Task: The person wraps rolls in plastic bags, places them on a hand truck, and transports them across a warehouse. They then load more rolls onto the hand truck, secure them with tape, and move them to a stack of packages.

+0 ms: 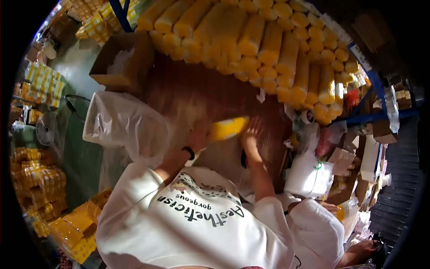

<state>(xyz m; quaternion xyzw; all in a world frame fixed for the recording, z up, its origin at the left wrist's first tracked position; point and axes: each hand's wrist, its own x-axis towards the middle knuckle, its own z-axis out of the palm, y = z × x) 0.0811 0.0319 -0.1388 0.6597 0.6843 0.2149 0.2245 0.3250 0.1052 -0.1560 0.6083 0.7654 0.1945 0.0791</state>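
Observation:
A bright yellow packet with a pale label [228, 128] lies crosswise between my hands, slightly blurred, above the reddish-brown tabletop [179, 94]. My left hand [200, 134], in shadow below a black wristband, is closed at the packet's left end; its fingers show only dimly. At the right end is my right hand [251, 131], its fingers stretched out and a little apart, with its inner side against or very near the packet. Left of my left forearm, a large clear plastic bag [127, 123] hangs over the table's near edge.
Long yellow rolls [268, 49] are stacked along the table's far side. An open cardboard box [123, 62] stands at the far left. To the right are a white wrapped bundle [309, 175] and a co-worker's white sleeve [316, 228]. Yellow packets [74, 228] are piled at lower left.

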